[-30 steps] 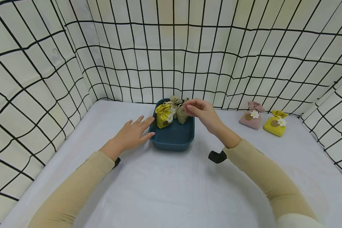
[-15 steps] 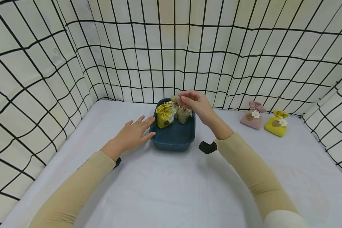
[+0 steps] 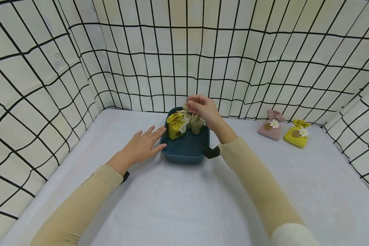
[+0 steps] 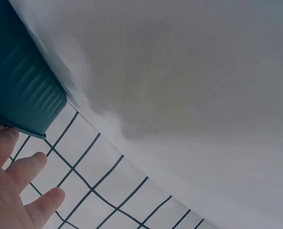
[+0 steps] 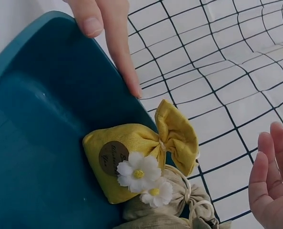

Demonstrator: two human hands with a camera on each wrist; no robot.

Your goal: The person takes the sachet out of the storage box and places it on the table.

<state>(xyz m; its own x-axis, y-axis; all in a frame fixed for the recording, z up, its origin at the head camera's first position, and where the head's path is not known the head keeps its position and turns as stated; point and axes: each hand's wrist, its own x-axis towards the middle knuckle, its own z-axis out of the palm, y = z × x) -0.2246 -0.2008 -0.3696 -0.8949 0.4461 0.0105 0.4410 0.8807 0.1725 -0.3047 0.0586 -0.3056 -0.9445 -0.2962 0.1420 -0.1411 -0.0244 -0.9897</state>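
A dark blue tray [image 3: 184, 153] sits on the white table. At its back stand a yellow sachet with a white flower [image 3: 176, 125], an olive sachet [image 3: 196, 125] and another olive one [image 3: 186, 114] behind them. My left hand [image 3: 144, 143] lies flat beside the tray, straight fingers against its left rim [image 5: 46, 33]. My right hand [image 3: 200, 106] hovers over the back sachets; in the right wrist view its fingers [image 5: 270, 181] are relaxed and hold nothing. The yellow sachet [image 5: 132, 162] lies just under it.
A pink sachet [image 3: 270, 125] and a second yellow sachet [image 3: 296, 134] lie on the table at the far right. Grid-patterned walls [image 3: 184, 61] enclose the table on three sides. The left wrist view shows the tray's ribbed corner [image 4: 22, 90].
My right hand has moved left and farther back, from the right olive sachet to above the rear of the tray. The left hand has stayed put.
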